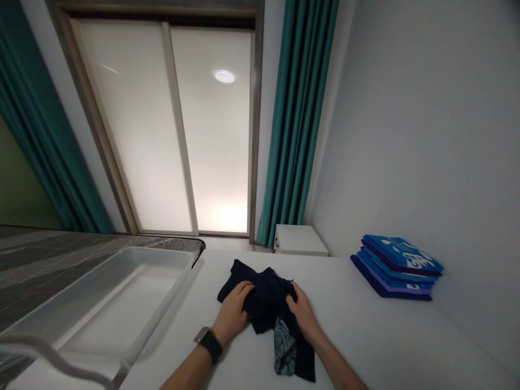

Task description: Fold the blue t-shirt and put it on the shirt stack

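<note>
A crumpled navy garment (266, 295) lies bunched on the white table (174, 346) in front of me. A grey-blue paisley-patterned piece of cloth (284, 346) shows at its lower part, and I cannot tell whether it is part of the same garment. My left hand (233, 313), with a dark watch on the wrist, holds the cloth from the left, its fingers curled over the fabric. On the opposite side my right hand (304, 314) grips the edge, thumb on top and the other fingers partly hidden.
To the left stands a translucent plastic bin (158, 311) with a handle. A stack of folded blue and purple cloths (398, 268) sits at the right by the wall. Beyond the table are a small white cabinet (300, 240), a teal curtain (298, 124) and frosted sliding doors (215, 162).
</note>
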Motion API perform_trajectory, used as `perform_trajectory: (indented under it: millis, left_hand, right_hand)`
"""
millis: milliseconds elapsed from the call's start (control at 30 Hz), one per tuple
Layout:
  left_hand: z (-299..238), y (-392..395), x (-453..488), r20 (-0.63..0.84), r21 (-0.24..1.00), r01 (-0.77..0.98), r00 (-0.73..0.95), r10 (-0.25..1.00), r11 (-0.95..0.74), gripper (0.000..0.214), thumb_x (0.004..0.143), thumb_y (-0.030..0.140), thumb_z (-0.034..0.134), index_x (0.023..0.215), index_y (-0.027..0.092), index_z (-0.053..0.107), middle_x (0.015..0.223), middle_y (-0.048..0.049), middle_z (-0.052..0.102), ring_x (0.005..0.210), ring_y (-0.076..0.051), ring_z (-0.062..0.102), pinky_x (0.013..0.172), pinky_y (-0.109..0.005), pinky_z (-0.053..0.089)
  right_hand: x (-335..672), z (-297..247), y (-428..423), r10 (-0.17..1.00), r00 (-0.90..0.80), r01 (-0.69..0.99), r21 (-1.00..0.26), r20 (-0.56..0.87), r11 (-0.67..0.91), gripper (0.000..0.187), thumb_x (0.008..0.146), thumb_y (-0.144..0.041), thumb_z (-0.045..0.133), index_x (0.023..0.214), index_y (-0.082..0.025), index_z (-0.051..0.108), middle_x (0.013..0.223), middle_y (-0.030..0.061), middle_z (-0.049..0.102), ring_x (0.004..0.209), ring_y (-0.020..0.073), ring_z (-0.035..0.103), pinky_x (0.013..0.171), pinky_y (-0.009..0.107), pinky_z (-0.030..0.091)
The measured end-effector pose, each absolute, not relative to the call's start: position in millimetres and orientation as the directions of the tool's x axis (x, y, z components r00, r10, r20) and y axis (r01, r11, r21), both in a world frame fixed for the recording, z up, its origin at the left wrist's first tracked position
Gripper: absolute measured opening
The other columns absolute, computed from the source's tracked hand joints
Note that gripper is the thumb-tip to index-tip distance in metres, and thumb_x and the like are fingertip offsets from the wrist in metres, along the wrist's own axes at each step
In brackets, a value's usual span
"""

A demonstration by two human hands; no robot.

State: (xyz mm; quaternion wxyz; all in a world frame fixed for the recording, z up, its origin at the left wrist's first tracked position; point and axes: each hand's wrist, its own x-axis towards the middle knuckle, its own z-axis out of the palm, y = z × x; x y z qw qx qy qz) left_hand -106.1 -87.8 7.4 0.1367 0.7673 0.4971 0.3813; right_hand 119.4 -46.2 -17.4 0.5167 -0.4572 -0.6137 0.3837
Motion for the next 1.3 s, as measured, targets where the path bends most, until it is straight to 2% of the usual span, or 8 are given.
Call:
perform_trajectory:
  millis: [233, 400, 533, 667, 767, 867, 1067, 1300]
  left_hand:
    - [1, -85, -109, 0.490, 0.547, 0.725, 0.127, 0.862, -0.418, 0.060, 0.064, -0.001, 0.040, 0.119, 0.017, 0.060, 0.130, -0.0098, 0.056, 0.120, -0.023, 0.053, 0.108, -0.045, 0.039]
    - [9, -94, -100, 0.522, 0.340, 0.752, 0.348, 0.778, -0.565, 0.071, 0.062, 0.006, 0.047, 0.132, 0.018, 0.052, 0.132, -0.0099, 0.056, 0.130, -0.029, 0.042, 0.116, -0.055, 0.019]
    - [10, -101, -94, 0.568, 0.375, 0.599, 0.455, 0.686, -0.707, 0.083, 0.064, 0.009, 0.046, 0.145, 0.019, 0.033, 0.144, -0.0117, 0.043, 0.134, -0.030, 0.036, 0.113, -0.054, 0.026]
    - [4, -99, -94, 0.602, 0.521, 0.544, 0.312, 0.735, -0.658, 0.079, 0.080, 0.016, 0.044, 0.151, 0.016, 0.008, 0.152, -0.0172, 0.028, 0.134, -0.029, 0.036, 0.108, -0.050, 0.034]
    - [2, -94, -96, 0.525, 0.548, 0.605, 0.289, 0.801, -0.578, 0.066, 0.082, 0.022, 0.049, 0.145, 0.017, 0.029, 0.142, -0.0163, 0.043, 0.126, -0.030, 0.044, 0.106, -0.052, 0.034]
    - [2, -89, -99, 0.473, 0.567, 0.639, 0.264, 0.841, -0.520, 0.033, 0.083, 0.025, 0.049, 0.113, 0.020, 0.060, 0.113, -0.0115, 0.064, 0.107, -0.029, 0.056, 0.100, -0.051, 0.038]
    - [6, -83, -106, 0.461, 0.734, 0.579, -0.038, 0.887, -0.356, 0.026, 0.090, 0.036, 0.038, 0.085, 0.020, 0.059, 0.084, -0.0062, 0.064, 0.080, -0.023, 0.060, 0.077, -0.037, 0.048]
    - [13, -80, -121, 0.469, 0.777, 0.542, -0.161, 0.868, -0.319, 0.028, 0.087, 0.036, 0.039, 0.088, 0.020, 0.062, 0.089, -0.0077, 0.069, 0.085, -0.025, 0.063, 0.082, -0.038, 0.049]
  right_hand:
    - [130, -6, -48, 0.958, 0.058, 0.187, -0.946, 0.279, 0.264, 0.036, 0.074, -0.033, 0.054, 0.104, -0.020, 0.068, 0.105, 0.0061, 0.070, 0.103, 0.0241, 0.060, 0.096, 0.039, 0.044]
    - [129, 30, -41, 0.925, 0.042, 0.212, -0.909, 0.376, 0.360, 0.032, 0.078, -0.028, 0.049, 0.101, -0.019, 0.068, 0.106, 0.0061, 0.070, 0.102, 0.0228, 0.061, 0.098, 0.039, 0.042]
    - [118, 60, -49, 0.884, -0.138, 0.242, -0.850, 0.447, 0.468, 0.036, 0.079, -0.019, 0.044, 0.106, -0.020, 0.066, 0.106, 0.0042, 0.069, 0.101, 0.0205, 0.061, 0.096, 0.036, 0.044]
    - [105, 67, -74, 0.790, -0.407, 0.306, -0.747, 0.458, 0.590, 0.059, 0.072, -0.005, 0.040, 0.125, -0.025, 0.058, 0.120, 0.0017, 0.064, 0.112, 0.0180, 0.057, 0.102, 0.036, 0.040]
    - [97, 55, -89, 0.729, -0.510, 0.348, -0.666, 0.456, 0.660, 0.071, 0.068, 0.000, 0.038, 0.132, -0.029, 0.051, 0.129, 0.0004, 0.058, 0.121, 0.0170, 0.049, 0.108, 0.036, 0.035]
    - [96, 35, -90, 0.761, -0.428, 0.437, -0.626, 0.487, 0.646, 0.072, 0.067, 0.000, 0.041, 0.133, -0.027, 0.048, 0.126, 0.0031, 0.058, 0.119, 0.0196, 0.049, 0.106, 0.039, 0.036]
    - [111, 12, -79, 0.836, -0.250, 0.594, -0.604, 0.489, 0.531, 0.036, 0.071, -0.006, 0.047, 0.099, -0.023, 0.062, 0.100, 0.0057, 0.062, 0.099, 0.0247, 0.054, 0.092, 0.042, 0.043]
    - [126, 10, -78, 0.828, -0.143, 0.666, -0.566, 0.542, 0.485, 0.036, 0.073, -0.008, 0.045, 0.099, -0.023, 0.063, 0.097, 0.0055, 0.065, 0.096, 0.0255, 0.055, 0.091, 0.043, 0.038]
